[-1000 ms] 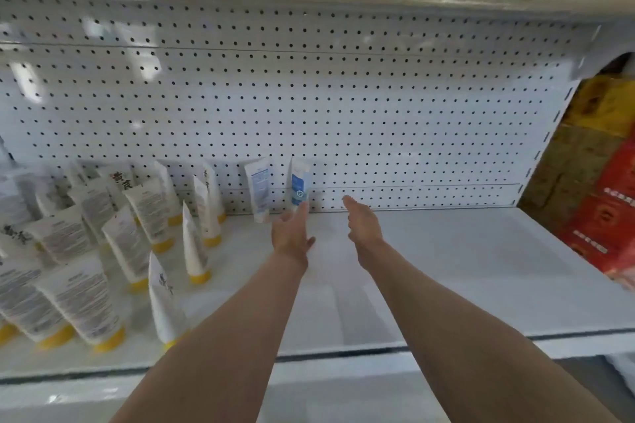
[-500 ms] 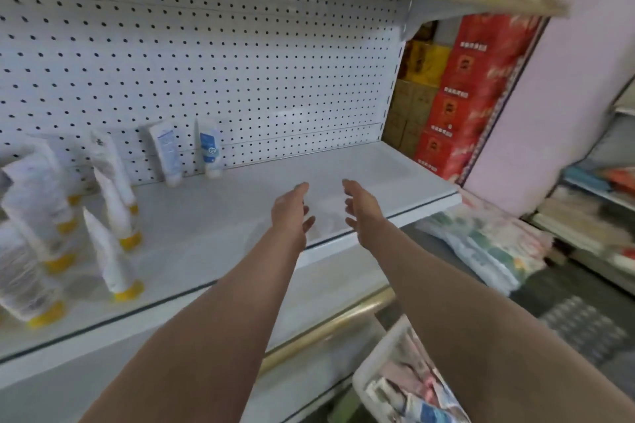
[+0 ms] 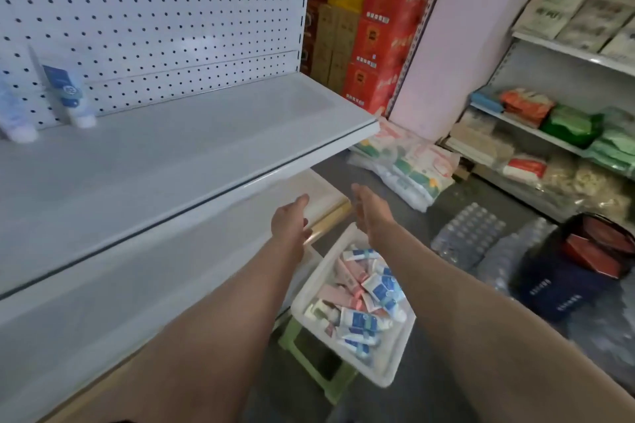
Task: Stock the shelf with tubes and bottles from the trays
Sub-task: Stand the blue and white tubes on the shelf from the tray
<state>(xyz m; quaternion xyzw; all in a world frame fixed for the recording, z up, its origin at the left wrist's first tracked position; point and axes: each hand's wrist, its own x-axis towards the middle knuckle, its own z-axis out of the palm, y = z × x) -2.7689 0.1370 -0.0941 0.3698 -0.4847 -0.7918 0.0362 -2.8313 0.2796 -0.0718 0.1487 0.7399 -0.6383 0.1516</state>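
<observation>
Both hands empty, fingers straight: right hand (image 3: 369, 213) nearer the white plastic tray (image 3: 388, 367) of tubes (image 3: 360, 319), at six o'clock; left hand (image 3: 288, 225) beside.

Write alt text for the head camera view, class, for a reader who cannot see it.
Two empty hands, left and right, reach down past a white shelf toward a white tray of blue and pink tubes on a green stool. Two tubes stand against the shelf's pegboard.
</observation>
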